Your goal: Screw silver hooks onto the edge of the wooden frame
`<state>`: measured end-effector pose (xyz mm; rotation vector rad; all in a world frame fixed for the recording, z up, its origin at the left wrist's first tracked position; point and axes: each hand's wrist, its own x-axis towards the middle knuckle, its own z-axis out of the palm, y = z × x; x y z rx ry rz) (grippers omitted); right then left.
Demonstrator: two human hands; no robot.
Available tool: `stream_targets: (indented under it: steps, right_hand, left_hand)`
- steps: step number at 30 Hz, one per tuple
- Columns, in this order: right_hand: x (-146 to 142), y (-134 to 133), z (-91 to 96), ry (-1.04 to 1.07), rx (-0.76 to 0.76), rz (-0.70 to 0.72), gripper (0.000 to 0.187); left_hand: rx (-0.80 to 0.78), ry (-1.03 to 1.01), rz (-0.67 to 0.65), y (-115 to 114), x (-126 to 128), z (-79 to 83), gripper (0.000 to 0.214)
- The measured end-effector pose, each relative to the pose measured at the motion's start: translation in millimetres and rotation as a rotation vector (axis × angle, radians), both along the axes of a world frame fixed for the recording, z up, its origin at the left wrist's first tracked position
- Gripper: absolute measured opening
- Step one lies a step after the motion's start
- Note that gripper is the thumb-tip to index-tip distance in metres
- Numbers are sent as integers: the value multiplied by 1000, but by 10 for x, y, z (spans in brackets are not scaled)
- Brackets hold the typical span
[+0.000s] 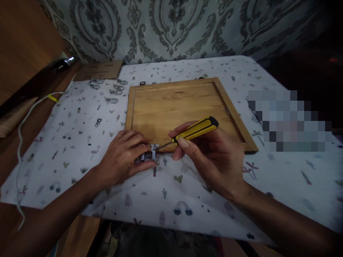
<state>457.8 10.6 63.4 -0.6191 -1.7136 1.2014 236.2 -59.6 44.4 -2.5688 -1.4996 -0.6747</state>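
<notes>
A wooden framed panel (184, 103) lies flat on a patterned white cloth (80, 142). At its near edge sits a small metal hinge (152, 151). My left hand (123, 159) pinches that hinge and holds it against the panel's edge. My right hand (209, 157) grips a yellow and black screwdriver (197, 130), whose tip touches the hinge. Both hands have their fingers closed.
Several more metal hinges (111, 89) lie on the cloth at the back left, next to a flat brown cardboard piece (99, 70). A white cord (23, 125) runs along the left. A patterned wall stands behind. A blurred patch covers the right.
</notes>
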Motion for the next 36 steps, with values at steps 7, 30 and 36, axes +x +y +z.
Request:
stream_targets:
  steps: [7,30,36]
  right_hand:
    - [-6,-1,-6,17,11,-4,6]
    - [2,-8,12,20,-1,-4,5]
    - [-5,-5,4,18,25,3,7]
  left_hand:
    - [-8,-6,-8,3,-6,-4,37]
    - [-4,-2,-8,0,1,5,37]
    - [-1,-9,-17,8,3,7,37]
